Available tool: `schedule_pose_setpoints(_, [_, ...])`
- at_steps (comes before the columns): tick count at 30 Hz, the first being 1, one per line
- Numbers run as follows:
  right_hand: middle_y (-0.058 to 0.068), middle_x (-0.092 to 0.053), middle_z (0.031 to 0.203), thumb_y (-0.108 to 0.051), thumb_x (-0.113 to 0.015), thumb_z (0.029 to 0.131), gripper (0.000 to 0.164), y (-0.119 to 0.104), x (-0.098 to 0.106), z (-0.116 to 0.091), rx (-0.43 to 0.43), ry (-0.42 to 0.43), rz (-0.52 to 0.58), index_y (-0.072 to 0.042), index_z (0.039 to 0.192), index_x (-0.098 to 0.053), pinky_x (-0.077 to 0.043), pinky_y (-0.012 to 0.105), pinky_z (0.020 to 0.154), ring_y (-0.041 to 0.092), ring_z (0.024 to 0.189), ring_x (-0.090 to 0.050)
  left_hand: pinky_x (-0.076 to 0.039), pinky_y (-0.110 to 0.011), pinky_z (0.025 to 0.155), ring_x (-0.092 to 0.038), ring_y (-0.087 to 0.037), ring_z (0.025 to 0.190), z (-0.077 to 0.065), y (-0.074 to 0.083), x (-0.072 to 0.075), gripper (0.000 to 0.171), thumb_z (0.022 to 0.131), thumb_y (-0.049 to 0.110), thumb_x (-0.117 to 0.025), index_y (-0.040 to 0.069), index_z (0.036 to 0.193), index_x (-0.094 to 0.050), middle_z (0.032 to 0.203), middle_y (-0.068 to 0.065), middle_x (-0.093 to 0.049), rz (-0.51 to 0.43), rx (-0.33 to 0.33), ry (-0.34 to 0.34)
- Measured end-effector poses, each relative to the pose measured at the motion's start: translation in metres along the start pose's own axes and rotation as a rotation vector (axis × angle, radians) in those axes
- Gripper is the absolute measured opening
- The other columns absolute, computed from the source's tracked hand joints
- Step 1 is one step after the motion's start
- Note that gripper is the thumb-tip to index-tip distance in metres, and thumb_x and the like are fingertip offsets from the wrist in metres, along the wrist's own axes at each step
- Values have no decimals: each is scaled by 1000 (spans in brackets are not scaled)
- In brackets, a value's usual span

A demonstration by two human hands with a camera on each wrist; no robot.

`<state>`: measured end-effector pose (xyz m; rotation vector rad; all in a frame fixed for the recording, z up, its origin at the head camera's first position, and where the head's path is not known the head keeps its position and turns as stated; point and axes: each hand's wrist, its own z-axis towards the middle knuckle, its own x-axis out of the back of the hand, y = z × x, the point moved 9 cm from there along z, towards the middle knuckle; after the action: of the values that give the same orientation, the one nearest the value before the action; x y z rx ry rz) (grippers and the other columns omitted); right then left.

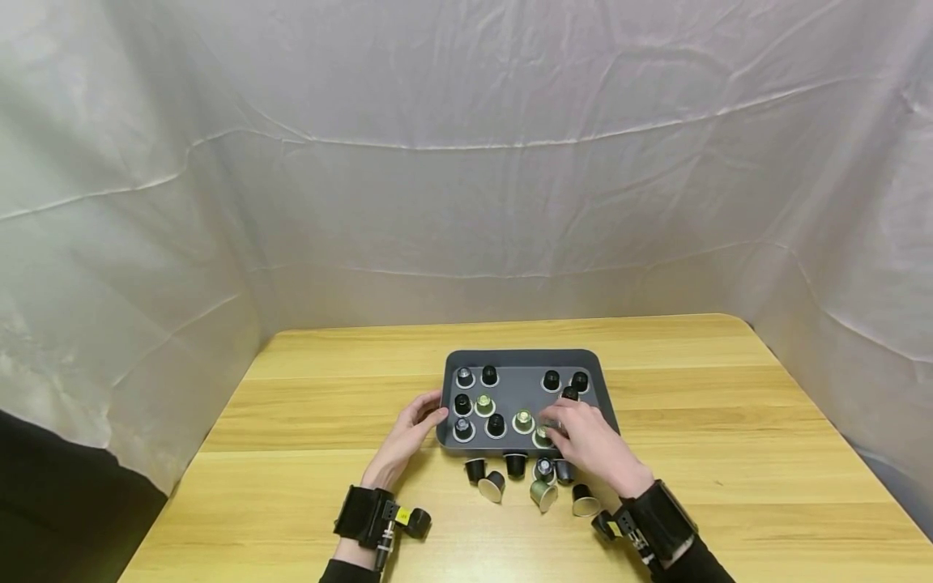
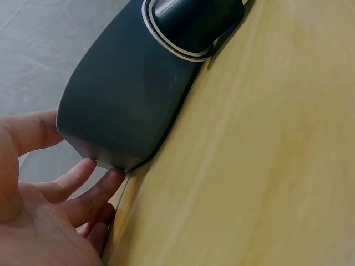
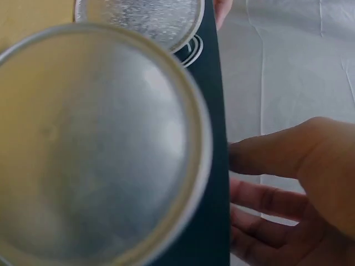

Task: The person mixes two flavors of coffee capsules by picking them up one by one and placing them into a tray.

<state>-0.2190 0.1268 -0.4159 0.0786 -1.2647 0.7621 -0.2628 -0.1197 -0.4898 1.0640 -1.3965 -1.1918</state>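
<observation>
Coffee pods (image 1: 496, 425) stand in a tray (image 1: 519, 359) and lie just in front of it. White sheeting (image 1: 466, 202) rises behind a wooden table (image 1: 291, 421), on which the dark grey tray sits. At its left side, the left hand (image 1: 404, 435) touches the wall, fingers spread. The right hand (image 1: 592, 433) reaches over the front right part, fingers bent down at a green pod (image 1: 540, 437); whether they pinch it, I cannot tell. Most pods are black; some outside the tray are tipped over.
</observation>
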Motion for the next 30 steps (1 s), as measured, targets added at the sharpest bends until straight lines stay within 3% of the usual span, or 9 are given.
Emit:
schedule_pose_setpoints(6, [2, -72, 93, -2, -74, 86, 15, 5, 16, 2, 20, 143, 87, -5, 100, -75, -49, 18, 61, 2, 68, -57, -39, -29, 109, -51, -33, 130, -1, 1, -1, 48, 99, 7, -58, -8, 143, -46, 141, -27, -54, -1, -2, -5])
schedule_pose_setpoints(11, [-1, -65, 78, 9, -71, 83, 20, 17, 33, -1, 68, 377, 212, -6, 96, -74, -42, 19, 54, 1, 65, -47, -40, -29, 108, -52, -33, 129, -1, 2, -1, 48, 99, 7, -58, -8, 143, -46, 140, -28, -54, 2, 0, -8])
schedule_pose_setpoints(17, [4, -65, 72, 17, -66, 80, 22, 33, 51, -9, 104, 638, 310, 2, 94, -74, -37, 16, 50, -1, 61, -45, -39, -29, 109, -50, -35, 132, -3, 2, -1, 48, 99, 8, -58, -7, 143, -46, 142, -27, -54, 1, 7, -12])
schedule_pose_setpoints(24, [14, -69, 74, 18, -63, 82, 21, 62, 50, -16, -1, 739, 407, 7, 97, -73, -36, 9, 46, -6, 60, -45, -35, -50, 120, -47, -39, 136, -6, 6, 0, 53, 100, 11, -59, -6, 147, -41, 147, -28, -49, 43, 20, -50])
schedule_pose_setpoints(30, [17, -63, 66, 21, -62, 81, 20, 73, 53, -21, -104, 795, 392, 10, 95, -72, -31, 6, 48, -4, 56, -41, -35, -60, 117, -47, -46, 136, -11, 12, 4, 63, 99, 17, -62, -5, 151, -34, 148, -31, -46, 180, 45, -100])
